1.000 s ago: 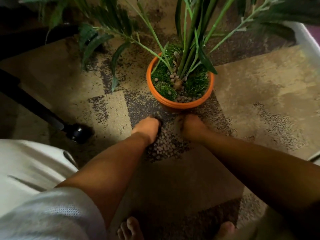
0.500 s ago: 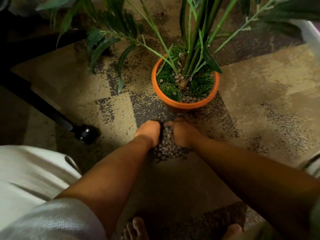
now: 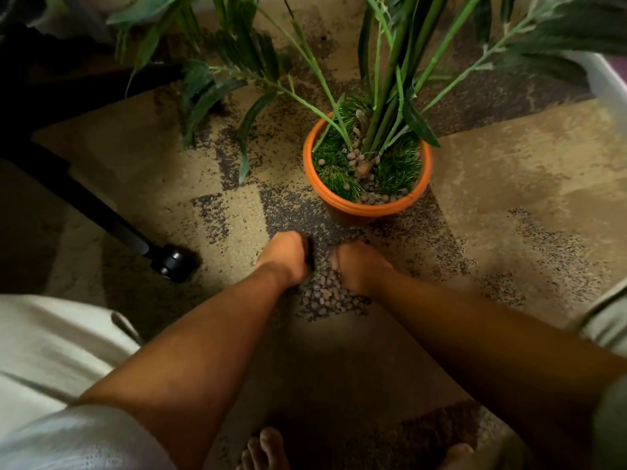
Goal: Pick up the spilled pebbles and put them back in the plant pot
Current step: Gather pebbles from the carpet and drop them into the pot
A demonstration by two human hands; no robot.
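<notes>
An orange plant pot (image 3: 368,209) stands on the carpet, with green fake grass, tall stems and some brown pebbles inside. A pile of spilled pebbles (image 3: 327,298) lies on the carpet just in front of it. My left hand (image 3: 285,259) rests on the pile's left side with its fingers curled down. On the pile's right side my right hand (image 3: 361,266) is cupped, with its fingers curled into the pebbles. A narrow gap separates the two hands. What lies under the palms is hidden.
A black chair leg with a caster (image 3: 174,264) reaches in from the left. Long leaves (image 3: 217,93) hang over the carpet left of the pot. A white bin edge (image 3: 607,79) is at the far right. My bare feet (image 3: 264,449) are at the bottom.
The hands came in from either side of the pile and pressed it together. They now sit slightly apart with fingers curled into the pebbles.
</notes>
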